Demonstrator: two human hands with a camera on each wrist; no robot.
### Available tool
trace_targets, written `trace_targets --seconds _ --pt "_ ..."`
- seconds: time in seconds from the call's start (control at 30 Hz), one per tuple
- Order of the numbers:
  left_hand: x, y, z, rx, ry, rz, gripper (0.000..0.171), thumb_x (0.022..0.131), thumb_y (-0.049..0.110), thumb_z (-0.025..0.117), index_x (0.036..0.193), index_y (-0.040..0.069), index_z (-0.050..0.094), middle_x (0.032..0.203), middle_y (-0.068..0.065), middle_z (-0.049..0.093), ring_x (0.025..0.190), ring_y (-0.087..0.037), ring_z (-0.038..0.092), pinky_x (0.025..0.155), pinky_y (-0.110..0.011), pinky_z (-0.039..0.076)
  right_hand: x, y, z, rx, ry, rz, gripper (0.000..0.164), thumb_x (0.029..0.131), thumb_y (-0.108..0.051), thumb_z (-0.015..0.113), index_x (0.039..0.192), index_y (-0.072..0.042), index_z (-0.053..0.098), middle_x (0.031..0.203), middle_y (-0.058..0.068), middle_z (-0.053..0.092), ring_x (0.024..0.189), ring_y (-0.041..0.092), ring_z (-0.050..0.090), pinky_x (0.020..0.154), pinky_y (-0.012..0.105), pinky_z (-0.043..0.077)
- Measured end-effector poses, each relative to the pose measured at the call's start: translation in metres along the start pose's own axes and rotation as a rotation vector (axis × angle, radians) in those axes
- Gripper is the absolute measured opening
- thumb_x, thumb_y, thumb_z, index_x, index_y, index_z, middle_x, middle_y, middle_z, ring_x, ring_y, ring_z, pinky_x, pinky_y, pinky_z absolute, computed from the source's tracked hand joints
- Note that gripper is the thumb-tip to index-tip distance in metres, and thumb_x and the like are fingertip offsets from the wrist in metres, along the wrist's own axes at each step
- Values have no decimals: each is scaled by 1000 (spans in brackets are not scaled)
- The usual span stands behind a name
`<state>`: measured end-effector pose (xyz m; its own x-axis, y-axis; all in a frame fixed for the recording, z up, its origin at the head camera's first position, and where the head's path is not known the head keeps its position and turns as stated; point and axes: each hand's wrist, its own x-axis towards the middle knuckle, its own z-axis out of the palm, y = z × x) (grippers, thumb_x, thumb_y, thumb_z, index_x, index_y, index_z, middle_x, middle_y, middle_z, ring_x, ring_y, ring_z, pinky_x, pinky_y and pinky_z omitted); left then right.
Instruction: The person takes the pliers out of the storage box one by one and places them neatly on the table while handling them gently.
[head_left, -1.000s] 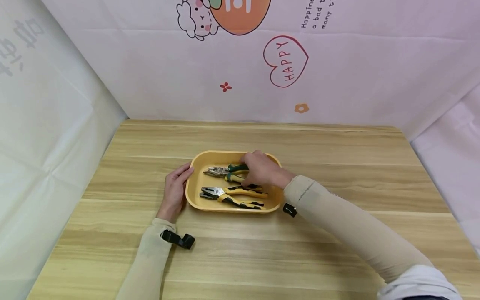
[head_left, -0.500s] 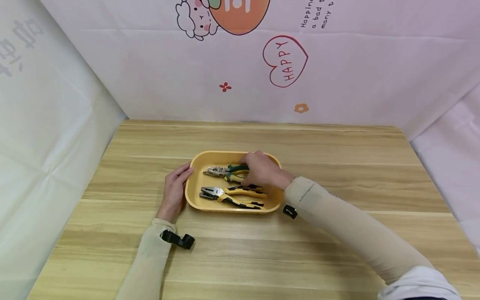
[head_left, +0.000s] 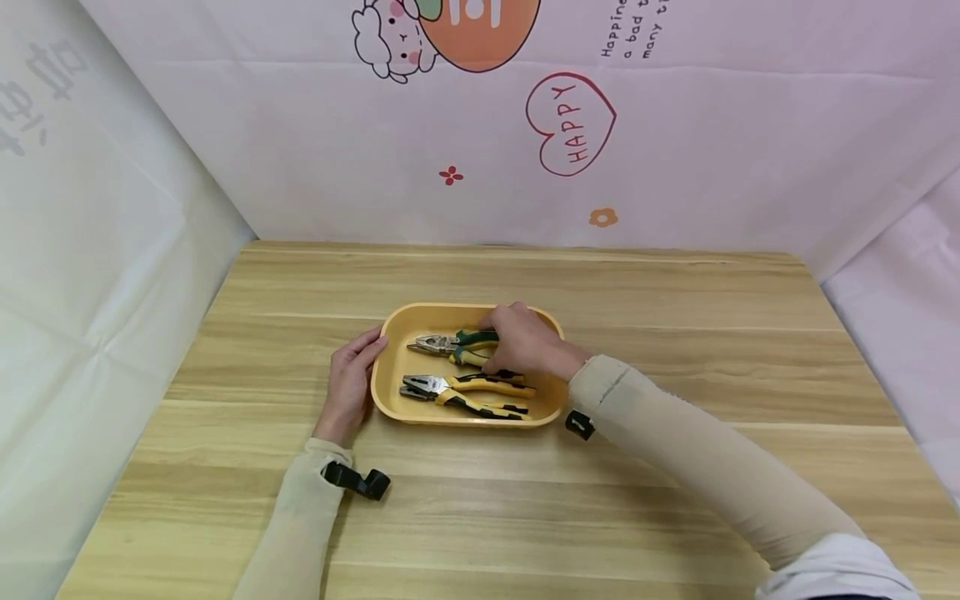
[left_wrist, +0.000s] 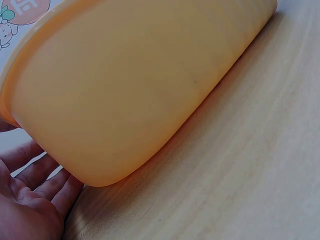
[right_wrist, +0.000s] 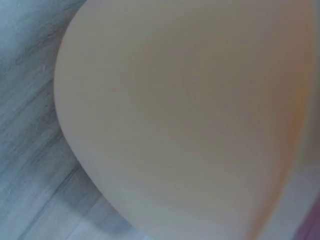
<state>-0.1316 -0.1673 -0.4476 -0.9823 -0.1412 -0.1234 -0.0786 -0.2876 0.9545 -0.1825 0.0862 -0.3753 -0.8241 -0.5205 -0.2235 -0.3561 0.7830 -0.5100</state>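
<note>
A yellow plastic bin (head_left: 387, 367) stands on the table with two pairs of pliers in it. My left hand (head_left: 348, 383) holds the bin's left end, thumb over the rim and fingers against the outer wall; the left wrist view shows these fingers (left_wrist: 42, 182) beside the bin's side. Inside the bin, my right hand (head_left: 525, 337) grips the handles of the green-and-yellow pliers (head_left: 438, 343), whose metal nose points left. Nearer me lie the yellow-and-black pliers (head_left: 465, 393), untouched. The right wrist view is filled by the bin's blurred outer wall (right_wrist: 175, 115).
The wooden table (head_left: 480, 517) extends around the bin on every side. A white printed cloth (head_left: 337, 150) hangs behind its back edge, with further white cloth on the left and right. A black strap (head_left: 356, 479) sits on my left wrist.
</note>
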Motion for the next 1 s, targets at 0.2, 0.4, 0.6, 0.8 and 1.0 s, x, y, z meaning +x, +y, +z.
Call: trace_targets --seconds 0.2,0.4,0.6,0.8,1.0 --pt "0 0 -1 7 -7 -2 40 103 6 56 137 -13 54 131 -17 63 110 -18 68 95 -29 56 -2 -1 1 8 14 -4 57 79 -15 89 130 -1 67 129 12 67 112 27 60 94 41 55" --pt "0 0 -1 1 -5 -15 39 103 6 55 138 -11 54 133 -19 62 111 -18 67 98 -31 55 -1 -2 1 6 23 1 56 78 -15 90 128 -1 69 123 11 69 107 24 61 91 39 56" --pt "-1 1 -1 5 -11 -17 39 103 6 55 139 -10 54 140 -25 55 114 -20 66 99 -31 54 1 -2 1 -9 27 2 54 78 -16 89 126 -1 70 119 10 70 103 24 60 89 38 56" --pt "-1 1 0 9 -9 -16 39 103 6 55 139 -10 54 140 -25 55 113 -19 66 98 -30 55 1 -1 1 -20 30 -2 54 78 -16 89 126 -1 70 119 10 71 103 23 60 89 38 56" --pt "-2 2 0 15 -8 -8 39 103 5 54 139 -10 54 141 -25 55 114 -20 66 98 -29 55 0 0 1 -13 36 -21 55 79 -17 89 128 -1 70 122 10 70 106 24 63 91 39 57"
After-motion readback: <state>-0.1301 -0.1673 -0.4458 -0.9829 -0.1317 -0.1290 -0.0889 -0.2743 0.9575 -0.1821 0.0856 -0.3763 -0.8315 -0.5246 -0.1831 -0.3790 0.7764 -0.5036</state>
